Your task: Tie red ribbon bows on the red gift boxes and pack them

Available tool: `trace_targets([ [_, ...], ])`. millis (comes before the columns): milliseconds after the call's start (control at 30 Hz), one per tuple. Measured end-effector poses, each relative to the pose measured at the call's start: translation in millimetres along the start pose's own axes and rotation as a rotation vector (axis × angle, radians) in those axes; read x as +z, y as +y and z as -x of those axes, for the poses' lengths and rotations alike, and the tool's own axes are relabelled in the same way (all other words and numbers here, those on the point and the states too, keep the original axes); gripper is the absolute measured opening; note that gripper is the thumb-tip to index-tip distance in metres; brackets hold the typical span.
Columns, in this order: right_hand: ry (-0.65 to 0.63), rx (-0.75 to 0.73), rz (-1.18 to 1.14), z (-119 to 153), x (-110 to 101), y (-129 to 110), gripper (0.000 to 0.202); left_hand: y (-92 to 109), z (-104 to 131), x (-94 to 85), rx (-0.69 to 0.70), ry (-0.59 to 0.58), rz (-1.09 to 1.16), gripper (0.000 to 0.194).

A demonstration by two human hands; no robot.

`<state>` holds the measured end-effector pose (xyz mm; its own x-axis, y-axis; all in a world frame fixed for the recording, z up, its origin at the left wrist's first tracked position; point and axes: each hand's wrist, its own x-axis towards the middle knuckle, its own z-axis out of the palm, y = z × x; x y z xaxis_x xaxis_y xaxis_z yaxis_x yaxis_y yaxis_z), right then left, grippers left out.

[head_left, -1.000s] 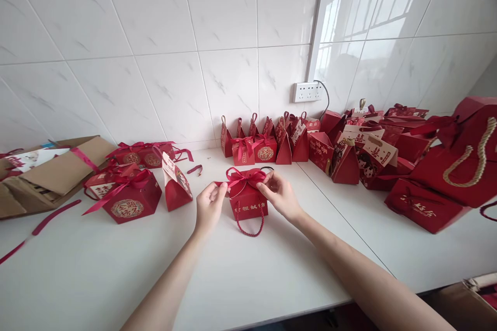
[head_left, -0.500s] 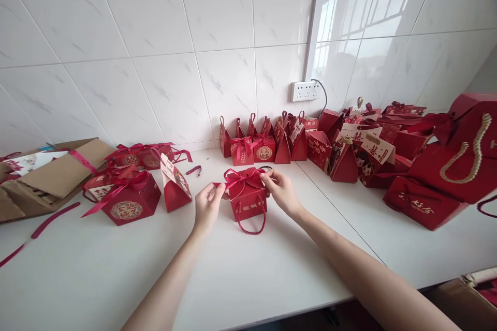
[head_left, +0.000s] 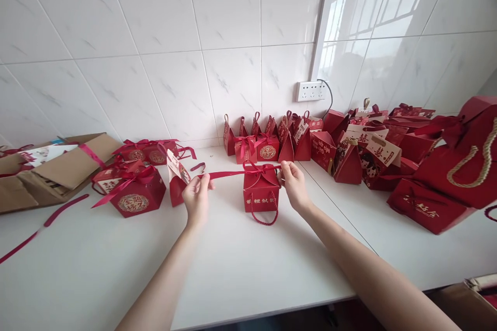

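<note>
A small red gift box with gold lettering and a twisted red cord handle stands upright on the white table. Across its top runs a red ribbon, knotted above the folded flaps. My left hand, left of the box, pinches one end of the ribbon and holds it stretched out sideways. At the box's top right corner, my right hand is closed on the ribbon's other side, close to the knot. The cord handle hangs down in front of the box and rests on the table.
Red boxes with ribbons and an open cardboard box stand at left. Small red boxes line the tiled wall below a power strip. Larger red boxes pile up at right. A loose ribbon lies at far left.
My left hand has moved left, away from the box, drawing the ribbon out long. The bow's loops have come undone into a flatter knot. The view has shifted slightly.
</note>
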<state>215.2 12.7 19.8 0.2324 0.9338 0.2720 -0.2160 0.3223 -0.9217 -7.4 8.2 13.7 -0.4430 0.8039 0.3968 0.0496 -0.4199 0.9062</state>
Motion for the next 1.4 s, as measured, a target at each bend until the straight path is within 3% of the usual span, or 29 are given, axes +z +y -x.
trace_targets([
  [267, 0.058, -0.011, -0.035, -0.6, 0.8, -0.8, 0.047, 0.4, -2.3, -0.8, 0.020, 0.101, 0.048, 0.028],
  [1067, 0.372, -0.054, -0.145, -18.1, -17.7, 0.3, 0.033, 1.4, -8.7, -4.7, 0.032, 0.226, 0.066, 0.028],
  [1400, 0.455, 0.011, -0.258, -28.3, -26.0, 2.0, 0.035, 1.7, -12.2, -7.5, 0.021, 0.275, 0.132, 0.026],
])
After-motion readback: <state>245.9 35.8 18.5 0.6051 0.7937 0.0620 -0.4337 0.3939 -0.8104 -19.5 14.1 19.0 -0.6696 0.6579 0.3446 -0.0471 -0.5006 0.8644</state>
